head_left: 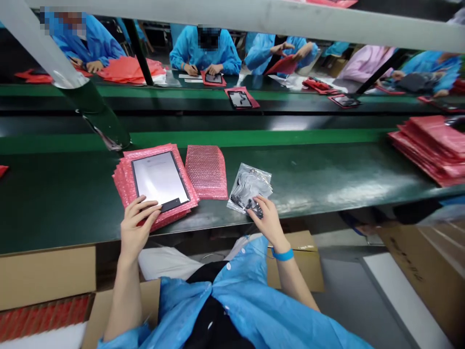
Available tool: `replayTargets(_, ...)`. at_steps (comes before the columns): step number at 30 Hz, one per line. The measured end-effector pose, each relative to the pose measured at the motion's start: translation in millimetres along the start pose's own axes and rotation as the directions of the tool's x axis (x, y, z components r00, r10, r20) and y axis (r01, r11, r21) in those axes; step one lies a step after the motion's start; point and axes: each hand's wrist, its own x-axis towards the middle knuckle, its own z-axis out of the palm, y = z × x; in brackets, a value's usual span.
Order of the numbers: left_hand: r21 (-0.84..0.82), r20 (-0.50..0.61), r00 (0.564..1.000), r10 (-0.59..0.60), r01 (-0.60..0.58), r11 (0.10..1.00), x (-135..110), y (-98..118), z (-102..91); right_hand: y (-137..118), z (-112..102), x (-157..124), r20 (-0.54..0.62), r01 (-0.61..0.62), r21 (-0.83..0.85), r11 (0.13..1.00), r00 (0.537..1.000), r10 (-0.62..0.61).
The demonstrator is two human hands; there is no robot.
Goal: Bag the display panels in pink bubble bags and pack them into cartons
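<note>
While your left fingers lie slightly spread on the tablet at eleven o'clock, your right fingers press bagged parts at one.

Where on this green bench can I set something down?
Bare dark-green bench lies left of the pink bubble-wrap pouch stack, and right of the clear plastic bag, before the red pouch pile. Crowded: between stack and bag.

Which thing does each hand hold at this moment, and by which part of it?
The left hand holds a dark-framed tablet by its near edge, with the fingers over the frame. The right hand holds a stack of clear plastic bags at its near corner.
</note>
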Motion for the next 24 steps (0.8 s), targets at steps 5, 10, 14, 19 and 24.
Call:
replayTargets(5, -0.012, -0.008, 0.997, -0.077, 0.077, 0.997, -1.4, -1.8, 1.1, 6.2, 15.0, 5.5, 0.05, 0.022, -0.038, 0.999, 0.999, -0.02)
replayTargets(10, -0.03, 0.005, 0.992, -0.123, 0.123, 0.992, -1.2, -4.2, 0.8, 16.2, 17.0, 6.0, 0.02, 0.008, -0.053, 0.999, 1.0, -0.007)
replayTargets(14, -0.048, -0.02, 0.991, -0.129, 0.128, 0.991, -0.6, -0.7, 2.5, 22.2, 18.8, 7.9, 0.014, 0.015, -0.086, 0.996, 1.0, -0.014)
replayTargets(19, -0.052, -0.053, 0.99, -0.128, 0.125, 0.991, -0.8, -1.0, 4.3, 18.0, 23.2, 13.3, 0.014, 0.002, -0.141, 0.99, 1.0, 0.0)
replayTargets(24, -0.082, -0.041, 0.993, -0.113, 0.109, 0.991, -1.4, -4.7, 4.3, 11.8, 22.7, 15.6, -0.048, -0.012, -0.117, 0.993, 0.999, 0.007)
